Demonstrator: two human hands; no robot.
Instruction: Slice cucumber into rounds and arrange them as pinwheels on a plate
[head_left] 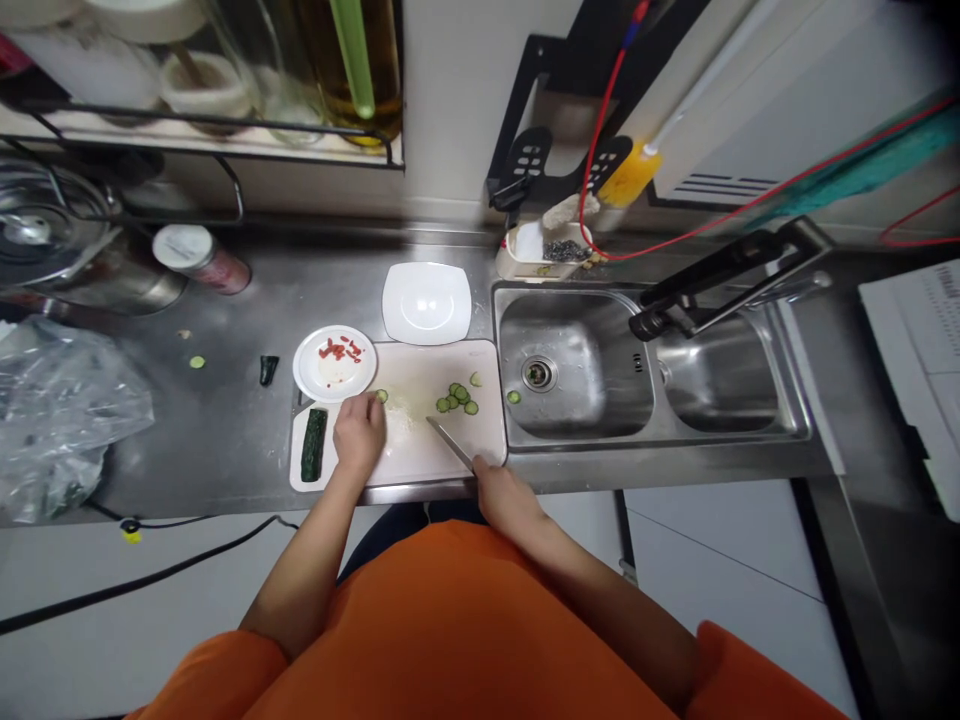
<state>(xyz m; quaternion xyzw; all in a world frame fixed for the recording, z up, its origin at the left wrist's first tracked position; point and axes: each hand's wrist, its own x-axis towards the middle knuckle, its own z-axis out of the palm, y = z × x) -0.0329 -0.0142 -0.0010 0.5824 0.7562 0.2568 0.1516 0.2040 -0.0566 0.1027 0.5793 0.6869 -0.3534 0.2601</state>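
Note:
A white cutting board lies on the steel counter in front of me. My right hand is closed round the handle of a knife, whose blade points up and left over the board. At the board's left part, my left hand has its fingers curled, with a cucumber slice showing at the fingertips; the palm side is hidden. Left of that hand lies a dark green cucumber piece. Several cut cucumber slices are grouped on the board's right part.
Behind the board stand a white square plate and a small white plate with red bits. On the right is a steel double sink with a faucet. A plastic bag, a cucumber end and a can are leftward.

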